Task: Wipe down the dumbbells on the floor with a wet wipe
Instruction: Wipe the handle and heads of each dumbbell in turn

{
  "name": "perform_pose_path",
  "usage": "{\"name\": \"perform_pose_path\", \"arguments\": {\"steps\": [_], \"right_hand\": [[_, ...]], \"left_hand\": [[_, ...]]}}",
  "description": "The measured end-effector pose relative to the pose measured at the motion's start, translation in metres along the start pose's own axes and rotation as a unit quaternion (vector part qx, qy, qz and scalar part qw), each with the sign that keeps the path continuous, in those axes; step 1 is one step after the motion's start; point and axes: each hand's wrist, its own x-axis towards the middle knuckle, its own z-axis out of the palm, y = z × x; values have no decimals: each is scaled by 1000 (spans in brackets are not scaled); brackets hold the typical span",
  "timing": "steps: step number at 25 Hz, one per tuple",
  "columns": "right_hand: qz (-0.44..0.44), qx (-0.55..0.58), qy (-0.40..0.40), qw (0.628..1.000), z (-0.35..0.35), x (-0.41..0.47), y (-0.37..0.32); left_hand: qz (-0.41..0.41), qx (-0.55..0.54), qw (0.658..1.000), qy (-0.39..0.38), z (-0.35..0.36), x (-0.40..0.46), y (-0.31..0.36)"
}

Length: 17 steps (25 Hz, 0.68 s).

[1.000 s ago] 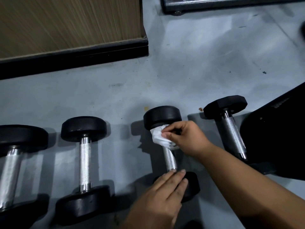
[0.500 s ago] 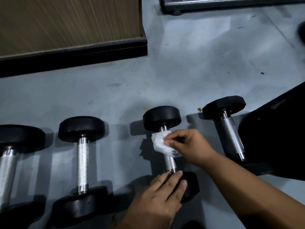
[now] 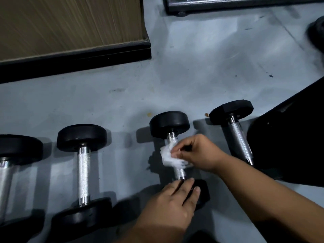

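Several black dumbbells with chrome handles lie in a row on the grey floor. My right hand [image 3: 198, 152] pinches a crumpled white wet wipe [image 3: 169, 157] wrapped on the middle of the handle of the third dumbbell [image 3: 169, 124]. My left hand [image 3: 171, 206] rests flat, fingers straight, on that dumbbell's near head [image 3: 201, 192], partly covering it. To the left lies a round-headed dumbbell [image 3: 84, 170], and a larger one [image 3: 10, 151] is cut off by the left edge. A hex-headed dumbbell [image 3: 231, 111] lies to the right.
A wooden panel with a black base [image 3: 75, 55] stands at the back left. A metal frame base [image 3: 228, 4] runs along the top. A large black object [image 3: 291, 144] sits at the right, over the hex dumbbell's near end. Bare grey floor [image 3: 201, 67] lies beyond the row.
My right hand has slid the wipe down the handle, away from the far head toward the near one. My left hand stays on the near head.
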Motion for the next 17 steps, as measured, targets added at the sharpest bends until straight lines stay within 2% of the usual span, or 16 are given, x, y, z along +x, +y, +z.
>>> {"name": "perform_pose_path", "arguments": {"steps": [2,4,5,8,10,15,17], "right_hand": [[2,48,83,995,1,12,-1],[4,57,101,993,3,11,1],[6,45,77,996,2,6,3],[20,-7,-71,997,-4,-11,5],[20,-35,-112,993,-8,-11,3],[-3,3,62,998,-1,8,-1],[2,8,41,999,0,4,4]], "left_hand": [[-8,-11,1000,-15,2,5,5],[-18,-20,999,-22,3,10,7],[-23,-24,999,-22,3,11,8],[-21,-18,999,-17,2,8,5],[-21,-10,999,-21,3,7,4],[-15,-22,999,-29,5,8,6],[-10,-31,999,-37,4,9,3]]}}
